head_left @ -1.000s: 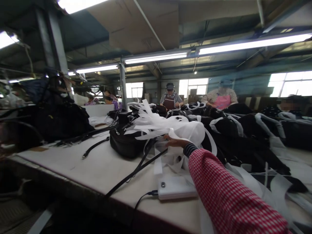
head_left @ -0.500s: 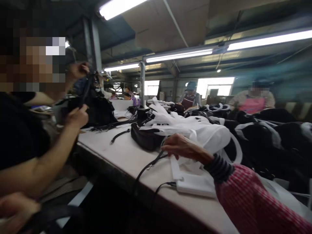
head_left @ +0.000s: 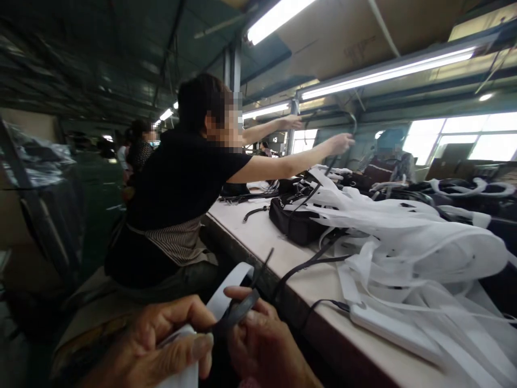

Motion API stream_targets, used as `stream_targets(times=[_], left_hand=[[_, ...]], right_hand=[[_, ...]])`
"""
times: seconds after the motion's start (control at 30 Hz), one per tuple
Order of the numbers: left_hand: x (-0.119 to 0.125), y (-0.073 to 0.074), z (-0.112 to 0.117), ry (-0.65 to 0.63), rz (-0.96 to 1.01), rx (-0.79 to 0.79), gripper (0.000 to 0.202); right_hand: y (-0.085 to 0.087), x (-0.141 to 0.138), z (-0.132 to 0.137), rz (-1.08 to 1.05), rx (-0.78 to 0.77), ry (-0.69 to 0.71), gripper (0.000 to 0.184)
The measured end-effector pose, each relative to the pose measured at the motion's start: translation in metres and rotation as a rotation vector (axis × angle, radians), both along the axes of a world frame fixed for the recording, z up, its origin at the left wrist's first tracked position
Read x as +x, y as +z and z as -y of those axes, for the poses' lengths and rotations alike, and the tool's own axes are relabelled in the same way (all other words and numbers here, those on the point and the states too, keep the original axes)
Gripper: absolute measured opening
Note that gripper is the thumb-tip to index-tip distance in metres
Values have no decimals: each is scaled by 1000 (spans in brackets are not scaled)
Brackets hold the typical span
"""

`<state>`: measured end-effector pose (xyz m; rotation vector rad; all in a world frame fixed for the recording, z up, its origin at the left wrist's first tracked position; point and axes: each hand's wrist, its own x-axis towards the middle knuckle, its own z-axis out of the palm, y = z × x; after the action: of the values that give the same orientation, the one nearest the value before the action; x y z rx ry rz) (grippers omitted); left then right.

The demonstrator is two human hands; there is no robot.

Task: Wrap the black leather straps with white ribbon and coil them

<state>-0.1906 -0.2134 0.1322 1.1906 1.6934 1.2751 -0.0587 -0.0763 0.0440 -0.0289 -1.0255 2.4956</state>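
Both of my hands are low at the bottom edge, in front of the table. My left hand (head_left: 161,345) pinches a white strip (head_left: 220,293) between thumb and fingers. My right hand (head_left: 266,350) is closed on a thin black strap (head_left: 242,307) that crosses the white strip. The two hands almost touch. A long black strap (head_left: 307,264) lies on the table and runs toward a small black bag (head_left: 297,223).
A co-worker in a black shirt (head_left: 181,183) sits at my left and reaches both arms over the table (head_left: 274,242) with a strap. A heap of white strips (head_left: 404,237) covers the right. A flat white device (head_left: 388,328) with a cable lies near the edge. Black bags (head_left: 464,199) pile behind.
The view has swung left and down. My right hand left the white heap on the table and came down to my left hand, where both now hold strips. The co-worker has raised both arms.
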Motion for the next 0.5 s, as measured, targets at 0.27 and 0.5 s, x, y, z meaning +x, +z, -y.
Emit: stream_targets(times=[0.27,0.5], left_hand=[[2,-45,-13,-174,18,-37,51],[11,-51,-18,-326,-92,92,33]], right_hand=[[2,25,-18,138,6,-176,60],[-43,15,-19,221,-15,-36,74]])
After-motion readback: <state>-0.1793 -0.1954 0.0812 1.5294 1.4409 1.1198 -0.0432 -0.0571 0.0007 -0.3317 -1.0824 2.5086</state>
